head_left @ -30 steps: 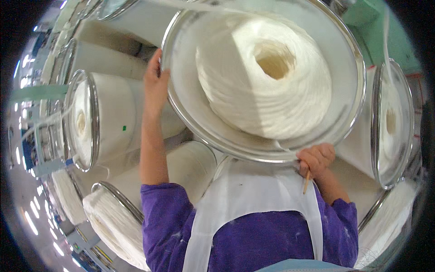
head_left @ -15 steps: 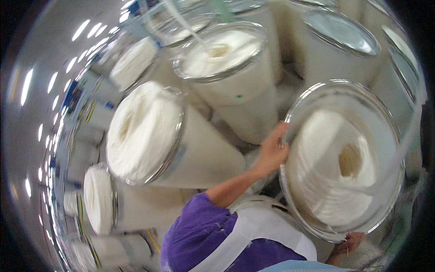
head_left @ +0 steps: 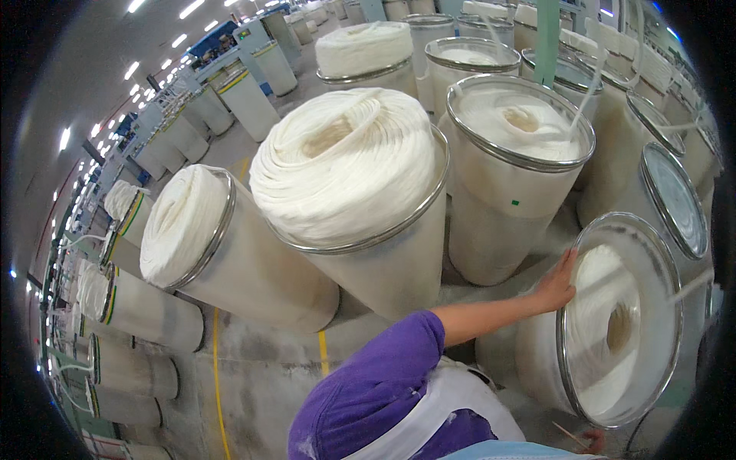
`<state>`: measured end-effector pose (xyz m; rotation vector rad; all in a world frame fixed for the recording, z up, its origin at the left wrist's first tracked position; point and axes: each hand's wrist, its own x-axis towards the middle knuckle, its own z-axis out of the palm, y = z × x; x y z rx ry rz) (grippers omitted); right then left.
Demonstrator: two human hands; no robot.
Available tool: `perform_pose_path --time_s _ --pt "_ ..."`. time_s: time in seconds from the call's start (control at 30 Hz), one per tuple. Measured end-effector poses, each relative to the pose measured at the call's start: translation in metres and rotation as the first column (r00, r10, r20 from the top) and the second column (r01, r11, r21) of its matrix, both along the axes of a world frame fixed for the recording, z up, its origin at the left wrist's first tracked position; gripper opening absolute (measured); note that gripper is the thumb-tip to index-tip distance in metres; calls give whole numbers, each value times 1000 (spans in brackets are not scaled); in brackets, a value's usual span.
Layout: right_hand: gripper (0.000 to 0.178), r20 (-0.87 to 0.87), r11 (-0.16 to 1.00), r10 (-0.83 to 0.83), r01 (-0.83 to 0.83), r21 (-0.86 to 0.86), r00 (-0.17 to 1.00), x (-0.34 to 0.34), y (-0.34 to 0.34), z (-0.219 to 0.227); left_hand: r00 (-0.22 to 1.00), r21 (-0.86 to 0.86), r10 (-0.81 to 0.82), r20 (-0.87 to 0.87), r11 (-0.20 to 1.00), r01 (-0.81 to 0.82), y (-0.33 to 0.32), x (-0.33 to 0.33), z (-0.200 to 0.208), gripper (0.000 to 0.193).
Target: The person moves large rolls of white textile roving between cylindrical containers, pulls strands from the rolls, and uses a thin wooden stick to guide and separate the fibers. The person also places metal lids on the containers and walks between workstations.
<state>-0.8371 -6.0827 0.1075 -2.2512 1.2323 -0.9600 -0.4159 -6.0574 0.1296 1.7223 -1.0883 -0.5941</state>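
A tall translucent can (head_left: 529,360) with a shiny metal rim stands at the right, coiled white sliver (head_left: 598,291) lying well below its rim. My left hand (head_left: 555,285) grips the rim on its left side, fingertips at the metal edge. Low in the picture, beside the can's near side, a small part of my right hand (head_left: 593,440) shows with its fingers curled. A thin brownish stick (head_left: 567,433) sticks out from it. A strand of sliver (head_left: 692,285) crosses the can's right rim.
Ahead stands a can heaped with sliver coils (head_left: 345,169), with another full can (head_left: 184,226) to its left. A partly filled can (head_left: 521,126) stands beside a green post (head_left: 547,42). Yellow lines (head_left: 218,383) run along the grey floor. Rows of cans and machines fill the left background.
My view has swung left and up, so the can sits further right and lower. My left hand stays at its rim. My right hand, earlier against the near rim, now shows below it.
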Motion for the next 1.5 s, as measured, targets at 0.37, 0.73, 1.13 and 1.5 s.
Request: perform_pose_path --time_s 0.37,0.73,1.13,1.5 --pt "32 -16 524 34 -4 852 999 72 170 -29 997 -84 -24 -70 996 18 1 6 5 88" --pt "35 -63 882 105 -64 468 992 110 70 147 986 -187 -166 5 969 164 10 17 29 74" --pt "85 21 54 827 -118 992 562 191 -45 34 975 -181 -50 -216 984 11 40 80 29 35" --pt "60 -328 605 711 -304 736 622 140 -71 59 118 720 -990 80 139 679 -55 -4 74 24"
